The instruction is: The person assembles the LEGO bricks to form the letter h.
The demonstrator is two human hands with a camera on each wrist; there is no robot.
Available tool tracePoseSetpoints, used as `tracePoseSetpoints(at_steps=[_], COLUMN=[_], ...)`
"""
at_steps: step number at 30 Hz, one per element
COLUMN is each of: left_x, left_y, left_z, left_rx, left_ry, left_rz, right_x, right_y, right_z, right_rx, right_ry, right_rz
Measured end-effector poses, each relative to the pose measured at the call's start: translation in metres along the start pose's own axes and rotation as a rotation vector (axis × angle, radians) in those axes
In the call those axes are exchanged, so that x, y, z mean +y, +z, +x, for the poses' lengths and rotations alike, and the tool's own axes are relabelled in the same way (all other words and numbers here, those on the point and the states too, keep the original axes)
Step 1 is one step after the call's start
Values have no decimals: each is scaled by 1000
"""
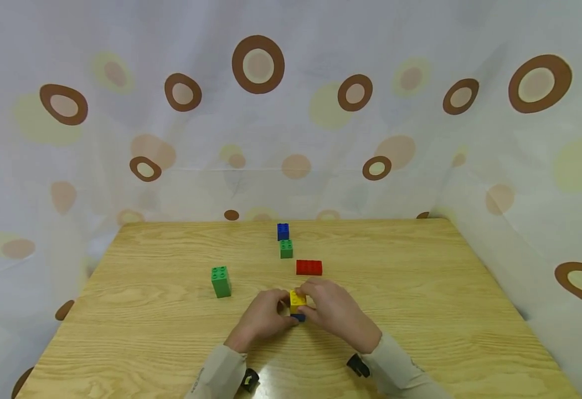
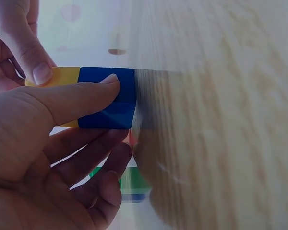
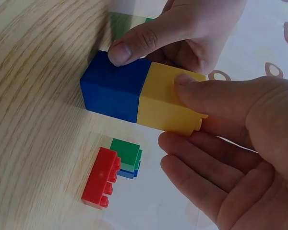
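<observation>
A yellow toy brick sits flush on top of a blue toy brick, which stands on the table. With thumb on one face and fingers behind, my left hand grips the blue brick low down. My right hand pinches the yellow brick between thumb and fingers, its studs partly showing in the right wrist view. Only a thin strip of the lower brick shows from the head camera. In the left wrist view the right thumb lies against the yellow part, just beyond my left thumb.
Behind the hands lies a red brick. Farther back are a small green brick and another blue brick. A taller green block stands to the left on the wooden table. A patterned curtain surrounds the table's back and sides.
</observation>
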State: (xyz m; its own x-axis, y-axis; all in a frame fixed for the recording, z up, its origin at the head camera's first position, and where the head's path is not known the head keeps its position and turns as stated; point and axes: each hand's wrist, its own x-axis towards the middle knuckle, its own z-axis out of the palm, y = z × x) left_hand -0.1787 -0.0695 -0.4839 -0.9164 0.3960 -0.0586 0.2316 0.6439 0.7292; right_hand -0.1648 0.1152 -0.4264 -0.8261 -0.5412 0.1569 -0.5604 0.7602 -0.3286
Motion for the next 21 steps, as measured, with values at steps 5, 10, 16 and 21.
tracePoseSetpoints(at_steps=[5,10,16,21], left_x=[4,13,10,-9], left_y=[-6,-29,-65,-80], left_z=[-3,-16,-33,-40], left_rx=[-16,59,423,528], left_ry=[-8,-21,140,133], left_rz=[46,175,384,468], right_x=[0,0,3,7], right_y=[0,1,3,3], right_z=[1,2,3,3], right_rx=[-6,-26,-41,-30], right_ry=[8,31,38,14], right_rz=[14,19,50,79])
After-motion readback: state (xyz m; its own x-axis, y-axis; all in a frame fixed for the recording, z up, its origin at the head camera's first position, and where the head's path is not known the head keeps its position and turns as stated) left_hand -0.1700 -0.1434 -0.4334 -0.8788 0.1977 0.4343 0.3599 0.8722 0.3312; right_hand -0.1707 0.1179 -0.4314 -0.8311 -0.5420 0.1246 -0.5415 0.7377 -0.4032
